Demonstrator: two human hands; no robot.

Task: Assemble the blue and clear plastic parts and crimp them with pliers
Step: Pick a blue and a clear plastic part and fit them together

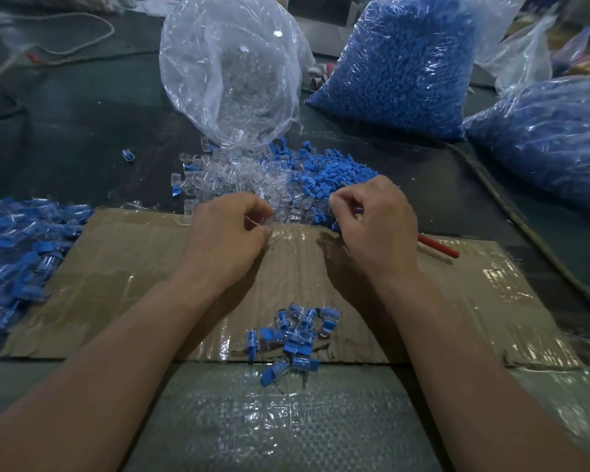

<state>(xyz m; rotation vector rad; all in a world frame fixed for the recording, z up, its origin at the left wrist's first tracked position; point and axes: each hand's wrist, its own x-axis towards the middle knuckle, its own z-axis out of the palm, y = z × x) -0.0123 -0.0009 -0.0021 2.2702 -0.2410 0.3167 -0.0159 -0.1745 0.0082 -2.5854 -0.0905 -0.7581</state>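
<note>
A loose heap of clear plastic parts (239,178) spills from an open clear bag (232,69), and a heap of blue parts (324,172) lies to its right. My left hand (229,233) has its fingers curled at the near edge of the clear heap and seems to pinch a small clear part. My right hand (378,223) is curled at the edge of the blue heap; the red handles of the pliers (440,248) stick out from under it. What its fingertips pinch is too small to tell. Several assembled blue-and-clear pieces (293,338) lie on the cardboard sheet (123,277) near me.
Two sealed bags of blue parts stand at the back right (402,63) and far right (552,137). A big pile of assembled pieces (17,253) lies at the left edge. A cord (525,223) runs along the right side of the dark table.
</note>
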